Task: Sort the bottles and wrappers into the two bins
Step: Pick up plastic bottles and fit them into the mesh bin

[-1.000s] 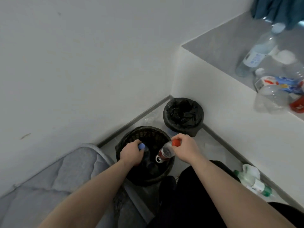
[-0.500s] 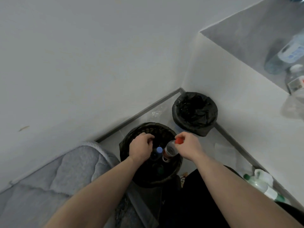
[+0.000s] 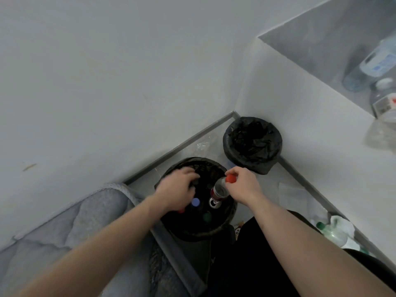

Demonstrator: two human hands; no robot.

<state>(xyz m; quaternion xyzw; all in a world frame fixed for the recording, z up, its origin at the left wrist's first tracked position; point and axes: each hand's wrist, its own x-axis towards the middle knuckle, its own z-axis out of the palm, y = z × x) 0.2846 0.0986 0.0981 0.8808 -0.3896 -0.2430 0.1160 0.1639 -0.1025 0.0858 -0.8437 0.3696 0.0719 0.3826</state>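
Dim, flat grey light; wide-angle bending at the edges, left hand [image 3: 175,189] motion-blurred.

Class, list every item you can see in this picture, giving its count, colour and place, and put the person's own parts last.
Near bin: one, black, on the floor under both hands.
Far bin: one, black bag liner, in the corner.
Red-capped bottle: one, clear, tilted over the near bin.
Blue cap: one, inside the near bin.
Shelf bottles: at least two, clear, on the grey ledge at upper right.
Floor bottle: one, clear with green cap, among white wrappers by the right wall.
Mattress: one, grey, lower left.
Left hand: blurred, over the near bin, holding nothing visible.
Right hand: fingers pinch the red cap.
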